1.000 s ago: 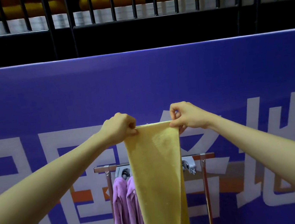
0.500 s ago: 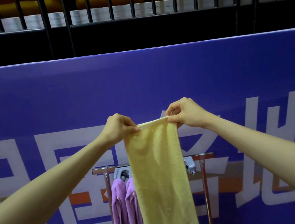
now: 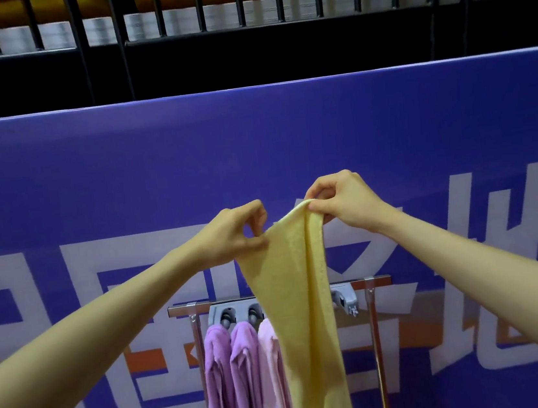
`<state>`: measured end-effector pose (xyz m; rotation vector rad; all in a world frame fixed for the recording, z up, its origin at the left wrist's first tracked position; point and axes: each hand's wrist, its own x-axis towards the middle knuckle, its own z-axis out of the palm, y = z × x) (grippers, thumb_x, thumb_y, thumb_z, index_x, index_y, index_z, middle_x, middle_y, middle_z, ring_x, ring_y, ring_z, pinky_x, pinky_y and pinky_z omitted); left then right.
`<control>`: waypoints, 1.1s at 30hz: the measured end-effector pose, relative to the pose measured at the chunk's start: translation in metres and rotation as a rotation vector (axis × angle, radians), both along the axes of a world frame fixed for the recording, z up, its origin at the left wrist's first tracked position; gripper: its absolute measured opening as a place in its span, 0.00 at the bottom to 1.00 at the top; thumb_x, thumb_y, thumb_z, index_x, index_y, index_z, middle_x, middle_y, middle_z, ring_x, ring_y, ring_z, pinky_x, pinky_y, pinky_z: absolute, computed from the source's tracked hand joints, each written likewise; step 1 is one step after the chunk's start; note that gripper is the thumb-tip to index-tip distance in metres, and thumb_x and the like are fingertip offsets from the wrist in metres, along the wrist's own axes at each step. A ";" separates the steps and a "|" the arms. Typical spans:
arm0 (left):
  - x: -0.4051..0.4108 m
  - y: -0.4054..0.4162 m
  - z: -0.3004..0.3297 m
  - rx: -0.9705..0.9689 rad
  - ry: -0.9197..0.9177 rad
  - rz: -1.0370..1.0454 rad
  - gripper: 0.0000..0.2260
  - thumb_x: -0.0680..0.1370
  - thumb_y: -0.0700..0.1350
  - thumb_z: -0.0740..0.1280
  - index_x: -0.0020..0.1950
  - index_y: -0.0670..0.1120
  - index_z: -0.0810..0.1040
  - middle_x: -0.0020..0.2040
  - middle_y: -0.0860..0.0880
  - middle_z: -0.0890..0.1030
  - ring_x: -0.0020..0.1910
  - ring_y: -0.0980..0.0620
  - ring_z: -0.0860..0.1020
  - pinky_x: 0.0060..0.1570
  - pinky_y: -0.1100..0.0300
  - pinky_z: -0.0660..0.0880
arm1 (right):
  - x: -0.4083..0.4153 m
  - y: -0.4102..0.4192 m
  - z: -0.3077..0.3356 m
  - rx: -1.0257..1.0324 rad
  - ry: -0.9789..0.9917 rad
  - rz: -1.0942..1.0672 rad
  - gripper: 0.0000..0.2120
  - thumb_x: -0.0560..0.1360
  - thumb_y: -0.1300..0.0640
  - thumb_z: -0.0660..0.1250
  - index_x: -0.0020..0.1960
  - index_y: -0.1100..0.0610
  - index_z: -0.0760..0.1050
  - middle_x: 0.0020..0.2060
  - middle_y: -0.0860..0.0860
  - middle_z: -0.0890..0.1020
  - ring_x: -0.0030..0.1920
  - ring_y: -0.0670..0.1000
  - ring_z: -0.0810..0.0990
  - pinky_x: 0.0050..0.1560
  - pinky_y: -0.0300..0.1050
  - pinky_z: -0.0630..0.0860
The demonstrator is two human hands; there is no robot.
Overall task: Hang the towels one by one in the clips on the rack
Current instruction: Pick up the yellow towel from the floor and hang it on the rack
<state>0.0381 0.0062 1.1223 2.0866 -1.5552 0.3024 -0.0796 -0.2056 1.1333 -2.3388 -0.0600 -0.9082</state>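
A long yellow towel (image 3: 303,318) hangs from both my hands, above and in front of the rack. My left hand (image 3: 235,233) pinches its top left corner. My right hand (image 3: 342,201) pinches the top edge higher up, so the cloth folds lengthwise. Below stands the metal rack (image 3: 182,309) with a grey clip bar (image 3: 218,313). Two purple towels (image 3: 219,379) (image 3: 247,379) and one pink towel (image 3: 271,373) hang from its left clips. The yellow towel hides the bar's middle; a grey clip (image 3: 345,298) shows at its right end.
A blue banner wall (image 3: 253,144) with large white characters stands right behind the rack. Above it runs a black railing (image 3: 239,31) with yellow seats beyond. The rack's right post (image 3: 376,343) stands beside the yellow towel.
My hands have come closer together and the right one has risen. The towel's flat top edge has bunched into a fold, and a third, pink towel now shows on the rack.
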 end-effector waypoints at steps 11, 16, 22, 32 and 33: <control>-0.012 0.002 0.008 0.225 0.188 -0.036 0.22 0.77 0.41 0.60 0.67 0.61 0.71 0.41 0.47 0.75 0.37 0.54 0.72 0.36 0.65 0.72 | 0.004 0.009 -0.004 -0.027 -0.026 -0.005 0.05 0.75 0.61 0.69 0.49 0.61 0.80 0.40 0.55 0.84 0.39 0.50 0.84 0.40 0.43 0.83; -0.014 0.005 0.012 0.225 0.068 -0.041 0.24 0.77 0.32 0.60 0.63 0.58 0.75 0.49 0.58 0.78 0.40 0.57 0.77 0.42 0.62 0.76 | 0.002 0.012 -0.005 -0.016 0.014 0.022 0.05 0.74 0.61 0.69 0.49 0.62 0.80 0.39 0.55 0.84 0.39 0.51 0.84 0.41 0.44 0.83; -0.011 0.000 0.004 0.183 -0.320 -0.003 0.08 0.74 0.49 0.70 0.51 0.50 0.82 0.47 0.52 0.79 0.44 0.55 0.75 0.43 0.52 0.77 | 0.006 0.019 -0.014 0.008 0.024 0.070 0.04 0.73 0.62 0.70 0.47 0.62 0.81 0.39 0.57 0.84 0.40 0.53 0.85 0.41 0.45 0.83; -0.017 0.001 0.002 -0.028 0.000 -0.003 0.10 0.77 0.50 0.66 0.52 0.44 0.78 0.46 0.51 0.79 0.43 0.56 0.77 0.40 0.67 0.74 | 0.000 0.026 -0.023 0.262 0.182 0.263 0.06 0.74 0.67 0.67 0.47 0.62 0.70 0.33 0.56 0.78 0.34 0.48 0.76 0.34 0.42 0.78; -0.018 0.002 0.003 -0.010 0.036 -0.013 0.10 0.77 0.49 0.66 0.52 0.44 0.78 0.46 0.51 0.79 0.43 0.55 0.77 0.40 0.66 0.74 | -0.001 0.025 -0.023 0.256 0.205 0.284 0.05 0.74 0.69 0.66 0.46 0.63 0.72 0.35 0.57 0.78 0.36 0.49 0.77 0.37 0.43 0.79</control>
